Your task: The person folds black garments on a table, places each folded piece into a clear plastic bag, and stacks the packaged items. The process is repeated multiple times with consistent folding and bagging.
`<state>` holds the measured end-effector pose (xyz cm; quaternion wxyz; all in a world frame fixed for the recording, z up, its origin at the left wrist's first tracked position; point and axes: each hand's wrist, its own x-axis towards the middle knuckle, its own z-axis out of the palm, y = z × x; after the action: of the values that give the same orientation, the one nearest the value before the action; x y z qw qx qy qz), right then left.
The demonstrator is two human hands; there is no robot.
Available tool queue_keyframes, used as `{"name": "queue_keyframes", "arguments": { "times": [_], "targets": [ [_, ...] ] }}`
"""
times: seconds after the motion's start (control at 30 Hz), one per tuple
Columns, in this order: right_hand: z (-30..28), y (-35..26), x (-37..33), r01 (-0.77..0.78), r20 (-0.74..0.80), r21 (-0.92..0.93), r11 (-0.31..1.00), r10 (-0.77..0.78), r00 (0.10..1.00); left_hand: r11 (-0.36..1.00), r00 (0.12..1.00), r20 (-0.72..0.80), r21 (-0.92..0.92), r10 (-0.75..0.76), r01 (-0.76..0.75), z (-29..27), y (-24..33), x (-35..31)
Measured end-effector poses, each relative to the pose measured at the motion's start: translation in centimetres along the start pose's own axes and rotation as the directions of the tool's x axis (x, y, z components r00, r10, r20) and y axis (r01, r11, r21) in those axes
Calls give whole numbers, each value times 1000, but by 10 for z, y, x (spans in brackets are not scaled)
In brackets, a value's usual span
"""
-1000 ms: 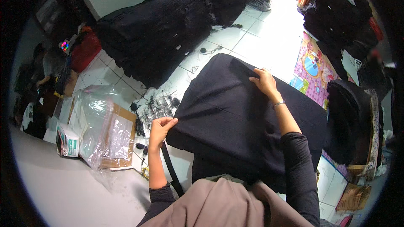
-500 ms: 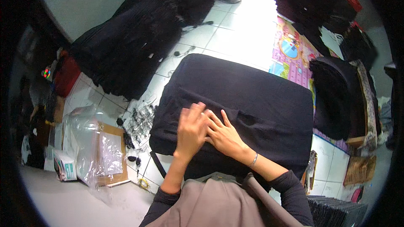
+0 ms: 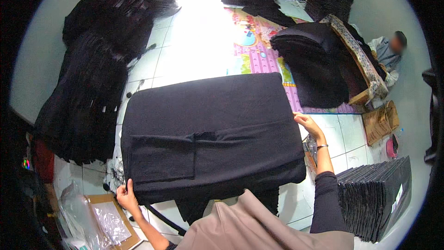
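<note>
A wide black cloth covers a low padded board with rounded corners in front of me. Across its near half lies another layer of black fabric, with a fold running sideways, a small bunched spot near the middle and a rectangular patch at the left. My left hand is at the near left corner, thumb up, its fingers closed on the cloth's edge. At the right side my right hand pinches the edge of the cloth, arm stretched out. The fingertips of both hands are partly hidden.
Black fabric heaps lie along the left. Another black stack rests by a wooden frame on a colourful mat. Flat black pieces stand at the near right. A person is at the far right.
My hands were together on the middle of the fabric; now they are spread apart to the left and right edges. The fabric lies flatter, and the view has turned to the right.
</note>
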<state>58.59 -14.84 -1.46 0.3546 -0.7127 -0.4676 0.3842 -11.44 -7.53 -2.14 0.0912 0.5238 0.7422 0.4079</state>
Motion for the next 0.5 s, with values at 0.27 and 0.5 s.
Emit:
{"name": "queue_keyframes", "arguments": {
  "times": [0.27, 0.5],
  "targets": [
    [18, 25, 18, 301, -430, 295, 907, -156, 889, 892, 926, 297, -315, -232, 325, -18, 1, 7],
    [53, 84, -60, -88, -181, 565, 820, 227, 957, 824, 935, 203, -442, -292, 354, -8, 16, 2]
  ]
}}
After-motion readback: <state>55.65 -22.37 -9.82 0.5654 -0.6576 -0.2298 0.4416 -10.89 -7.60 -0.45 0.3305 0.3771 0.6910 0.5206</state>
